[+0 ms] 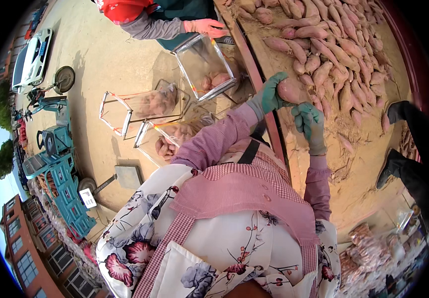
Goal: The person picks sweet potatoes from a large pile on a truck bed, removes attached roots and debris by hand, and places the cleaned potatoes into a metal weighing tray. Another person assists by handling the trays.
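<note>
A plump sweet potato (pixel 290 90) is in my left hand (pixel 271 94), which wears a green glove and grips it from the left side. My right hand (pixel 309 123), gloved in the same green, is just below the sweet potato with its fingers curled. Its fingertips are close to the lower end; whether they pinch anything there is hidden. Both hands are above the near part of a dusty truck bed (pixel 300 164). Beyond them a large heap of sweet potatoes (pixel 333 59) covers the bed.
The bed's metal edge (pixel 253 67) runs under my left forearm. Left of it stand frames with clear plastic bags (pixel 205 69), several sweet potatoes inside. A co-worker's pink-gloved hand (pixel 207 28) is at one frame. Another person's shoes (pixel 385 167) are on the bed. A platform scale (pixel 128 177) stands farther left.
</note>
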Action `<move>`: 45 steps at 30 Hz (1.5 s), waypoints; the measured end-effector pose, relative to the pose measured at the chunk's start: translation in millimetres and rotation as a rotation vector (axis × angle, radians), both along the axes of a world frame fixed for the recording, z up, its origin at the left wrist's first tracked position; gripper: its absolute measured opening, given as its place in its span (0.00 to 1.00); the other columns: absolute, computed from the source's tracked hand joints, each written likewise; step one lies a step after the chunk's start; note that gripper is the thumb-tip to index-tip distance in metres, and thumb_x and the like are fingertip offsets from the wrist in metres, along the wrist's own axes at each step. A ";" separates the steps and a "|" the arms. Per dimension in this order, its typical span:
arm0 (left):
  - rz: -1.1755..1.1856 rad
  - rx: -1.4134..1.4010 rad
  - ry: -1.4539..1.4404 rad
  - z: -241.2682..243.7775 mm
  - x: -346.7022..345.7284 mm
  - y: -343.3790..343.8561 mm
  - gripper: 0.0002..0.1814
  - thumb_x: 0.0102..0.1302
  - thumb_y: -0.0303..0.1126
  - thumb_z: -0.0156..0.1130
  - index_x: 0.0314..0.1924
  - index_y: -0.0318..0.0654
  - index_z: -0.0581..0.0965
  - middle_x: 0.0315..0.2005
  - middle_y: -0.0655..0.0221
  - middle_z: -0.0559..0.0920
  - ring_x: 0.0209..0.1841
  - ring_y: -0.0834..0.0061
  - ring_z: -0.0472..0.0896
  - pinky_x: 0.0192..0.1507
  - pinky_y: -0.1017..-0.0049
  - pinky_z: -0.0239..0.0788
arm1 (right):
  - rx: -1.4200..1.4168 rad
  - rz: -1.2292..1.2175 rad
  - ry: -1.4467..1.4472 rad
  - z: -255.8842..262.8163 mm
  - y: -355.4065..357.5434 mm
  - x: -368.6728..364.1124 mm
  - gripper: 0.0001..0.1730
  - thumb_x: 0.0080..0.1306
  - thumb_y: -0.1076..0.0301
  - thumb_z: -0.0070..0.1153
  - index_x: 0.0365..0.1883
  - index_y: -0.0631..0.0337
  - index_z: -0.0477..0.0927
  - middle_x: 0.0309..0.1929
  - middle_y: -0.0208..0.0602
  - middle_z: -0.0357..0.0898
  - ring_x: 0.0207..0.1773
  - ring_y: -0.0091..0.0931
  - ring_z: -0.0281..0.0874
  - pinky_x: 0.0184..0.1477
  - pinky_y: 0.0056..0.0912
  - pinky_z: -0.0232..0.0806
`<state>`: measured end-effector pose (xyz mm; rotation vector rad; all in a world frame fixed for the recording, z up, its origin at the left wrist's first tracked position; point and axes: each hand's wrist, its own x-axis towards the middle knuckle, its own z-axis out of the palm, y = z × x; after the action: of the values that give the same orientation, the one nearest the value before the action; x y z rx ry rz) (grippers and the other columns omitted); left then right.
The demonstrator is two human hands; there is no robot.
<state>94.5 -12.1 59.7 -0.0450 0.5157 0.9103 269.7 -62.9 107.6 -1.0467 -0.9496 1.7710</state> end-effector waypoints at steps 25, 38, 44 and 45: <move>-0.239 -0.407 2.160 -215.5 -674.8 -214.3 0.23 0.58 0.51 0.60 0.32 0.34 0.77 0.27 0.51 0.80 0.32 0.56 0.79 0.38 0.62 0.69 | 0.206 0.071 -1.361 -70.5 -51.7 2.5 0.17 0.63 0.65 0.56 0.49 0.61 0.76 0.46 0.45 0.78 0.49 0.39 0.75 0.51 0.39 0.67; 0.016 -0.002 2.152 -114.9 -569.6 -208.9 0.16 0.66 0.40 0.58 0.37 0.31 0.80 0.29 0.67 0.82 0.31 0.76 0.75 0.35 0.70 0.67 | 0.043 -0.402 -1.580 -118.9 108.8 24.8 0.34 0.53 0.52 0.67 0.50 0.67 0.71 0.46 0.49 0.78 0.47 0.40 0.77 0.48 0.39 0.69; -0.014 0.312 1.725 -71.1 -395.1 -162.6 0.14 0.66 0.31 0.58 0.47 0.28 0.77 0.38 0.68 0.82 0.39 0.82 0.76 0.43 0.79 0.68 | 0.029 -0.472 -1.211 -152.0 117.4 71.6 0.28 0.51 0.50 0.69 0.39 0.64 0.76 0.29 0.39 0.79 0.33 0.38 0.78 0.36 0.38 0.70; -0.095 0.384 1.713 -60.4 -362.0 -153.3 0.13 0.66 0.31 0.58 0.47 0.29 0.78 0.36 0.70 0.82 0.38 0.82 0.76 0.42 0.80 0.68 | 0.020 -0.448 -1.115 -143.8 110.0 79.0 0.26 0.52 0.52 0.69 0.38 0.63 0.77 0.26 0.36 0.78 0.30 0.35 0.77 0.32 0.36 0.70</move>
<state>-267.5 -165.4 -0.7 1.1910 1.8677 0.7600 348.8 47.1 -36.2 -2.0995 -1.2030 0.7197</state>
